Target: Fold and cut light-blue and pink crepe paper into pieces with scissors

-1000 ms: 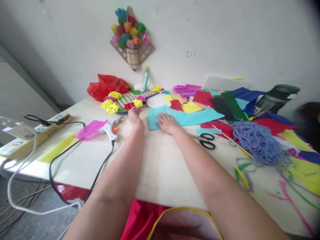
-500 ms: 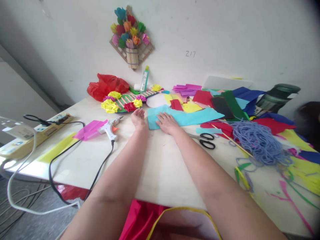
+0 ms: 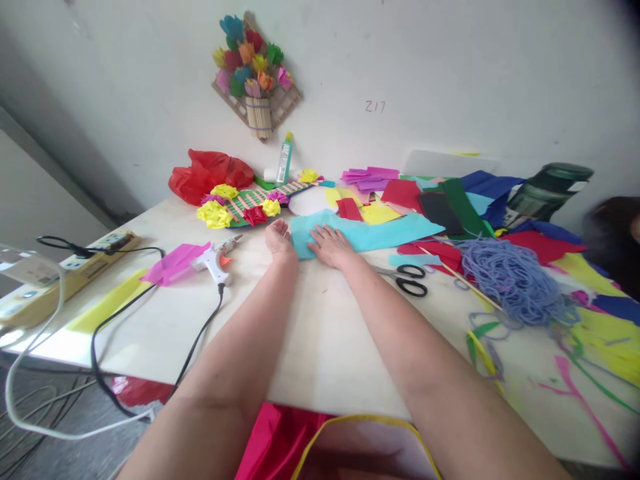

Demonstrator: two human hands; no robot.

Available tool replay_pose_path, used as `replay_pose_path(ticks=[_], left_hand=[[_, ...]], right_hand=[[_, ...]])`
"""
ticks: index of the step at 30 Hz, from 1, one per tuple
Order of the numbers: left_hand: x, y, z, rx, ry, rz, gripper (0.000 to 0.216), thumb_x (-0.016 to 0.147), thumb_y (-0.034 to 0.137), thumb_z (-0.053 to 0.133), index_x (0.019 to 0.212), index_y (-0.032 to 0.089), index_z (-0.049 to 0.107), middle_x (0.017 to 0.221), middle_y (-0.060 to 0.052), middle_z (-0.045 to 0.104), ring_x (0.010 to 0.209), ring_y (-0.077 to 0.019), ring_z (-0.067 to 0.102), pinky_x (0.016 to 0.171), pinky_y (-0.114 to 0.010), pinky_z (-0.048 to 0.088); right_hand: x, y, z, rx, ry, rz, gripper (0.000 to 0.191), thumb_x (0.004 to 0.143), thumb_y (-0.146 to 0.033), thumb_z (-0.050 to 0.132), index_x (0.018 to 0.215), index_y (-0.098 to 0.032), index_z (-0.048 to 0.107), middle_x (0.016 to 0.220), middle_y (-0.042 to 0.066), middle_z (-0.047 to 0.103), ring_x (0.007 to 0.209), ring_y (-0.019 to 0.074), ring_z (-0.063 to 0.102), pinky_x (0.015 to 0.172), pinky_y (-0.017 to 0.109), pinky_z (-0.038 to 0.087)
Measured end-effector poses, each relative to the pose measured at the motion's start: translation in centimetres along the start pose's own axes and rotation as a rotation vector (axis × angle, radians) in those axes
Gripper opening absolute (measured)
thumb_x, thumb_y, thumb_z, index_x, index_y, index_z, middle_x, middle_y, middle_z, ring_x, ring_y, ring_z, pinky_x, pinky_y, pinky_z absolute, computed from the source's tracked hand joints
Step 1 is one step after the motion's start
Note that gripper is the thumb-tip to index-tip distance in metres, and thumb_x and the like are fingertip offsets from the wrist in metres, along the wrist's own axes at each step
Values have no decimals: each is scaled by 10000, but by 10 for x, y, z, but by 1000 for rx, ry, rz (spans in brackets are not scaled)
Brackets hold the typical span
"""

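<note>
A light blue paper sheet (image 3: pixel 370 231) lies across the middle of the white table (image 3: pixel 320 333). My right hand (image 3: pixel 330 245) rests flat on its near left corner, fingers spread. My left hand (image 3: pixel 278 237) sits just left of the sheet's left edge, fingers stretched forward and touching or almost touching that edge, holding nothing. Beyond my left hand lies a green and pink woven board (image 3: pixel 255 199) with yellow, red and purple paper flowers.
A white glue gun (image 3: pixel 215 259) with a black cord and a pink paper lie at left, beside a power strip (image 3: pixel 95 248). Black scissors (image 3: pixel 410 280), a stick and blue yarn (image 3: pixel 515 280) lie at right among coloured papers. A red bag and glue bottle (image 3: pixel 285 159) stand by the wall.
My left hand has drawn back from the paper flowers and moved right, down to the blue sheet's left edge. My right hand has stayed flat on the sheet.
</note>
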State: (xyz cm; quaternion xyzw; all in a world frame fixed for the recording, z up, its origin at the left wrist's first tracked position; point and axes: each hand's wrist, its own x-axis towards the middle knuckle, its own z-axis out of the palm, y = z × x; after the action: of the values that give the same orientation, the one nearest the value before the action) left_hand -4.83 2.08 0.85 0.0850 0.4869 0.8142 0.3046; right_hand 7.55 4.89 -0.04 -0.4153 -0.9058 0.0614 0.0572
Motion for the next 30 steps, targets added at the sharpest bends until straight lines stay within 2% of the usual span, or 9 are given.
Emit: replay_pose_path(ticks=[3,6,9,11,13,16,21,25,30], left_hand=[[-10,2,6,214,-30,266,195,721,129,355,807,171,525,980,-56,609,1000,-151,550,940,-303,376],[-31,-1,12,446,-322,466,253,745,119,375,913,156,561,1064,-64,605,1078,-162,509,981,-295,338],[-48,-10,15,774,-620,511,307,785,170,397,1038,197,568,1246,-36,531,1200,-179,427,1051,-340,252],[-51,-15,15,976,-691,474,350,812,211,386,1122,217,548,1313,-23,476,1257,-186,363,1086,-368,172],[-50,-19,14,1084,-704,421,401,832,253,367,1206,208,504,1368,-28,409,1305,-192,278,1094,-367,146],[-45,-20,14,1109,-690,369,454,845,286,345,1280,204,444,1409,-18,340,1337,-196,176,1093,-359,151],[-38,-21,14,1129,-706,313,503,855,313,307,1340,196,366,1438,-25,274,1340,-193,151,1096,-348,114],[-35,-25,11,1293,-808,393,544,865,335,263,1378,152,289,1457,-54,219,1344,-214,130,1093,-359,94],[-41,-25,10,1574,-887,536,555,864,375,247,1369,152,309,1450,-80,239,1346,-262,99,1079,-420,106]], right_hand=[[0,-1,-1,-14,-20,0,588,889,-496,172,1398,-210,242,1483,22,150,1357,225,93,1083,431,98],[0,-1,-2,-64,-34,-22,576,893,-438,190,1407,-179,214,1484,46,147,1354,248,100,1072,455,131],[1,1,-1,-140,-40,-64,596,866,-380,309,1414,-180,189,1484,55,145,1356,248,92,1078,438,125],[2,3,1,-174,-47,-77,631,839,-376,377,1415,-203,187,1483,49,145,1356,247,89,1085,423,109],[5,4,4,-178,-47,-75,637,838,-401,375,1416,-216,181,1483,41,150,1355,248,88,1086,426,114],[10,6,7,-154,-28,-87,629,850,-436,332,1420,-228,163,1484,33,147,1356,246,85,1080,436,139],[8,15,1,-135,-88,-50,602,866,-423,270,1423,-243,129,1492,4,89,1360,238,72,1076,479,119],[-4,26,-10,-132,-114,36,551,884,-383,185,1419,-268,129,1491,-30,76,1362,243,43,1057,554,18],[-9,38,-15,-90,-105,137,547,887,-418,165,1414,-272,164,1493,-13,68,1362,247,12,1054,540,-18]])
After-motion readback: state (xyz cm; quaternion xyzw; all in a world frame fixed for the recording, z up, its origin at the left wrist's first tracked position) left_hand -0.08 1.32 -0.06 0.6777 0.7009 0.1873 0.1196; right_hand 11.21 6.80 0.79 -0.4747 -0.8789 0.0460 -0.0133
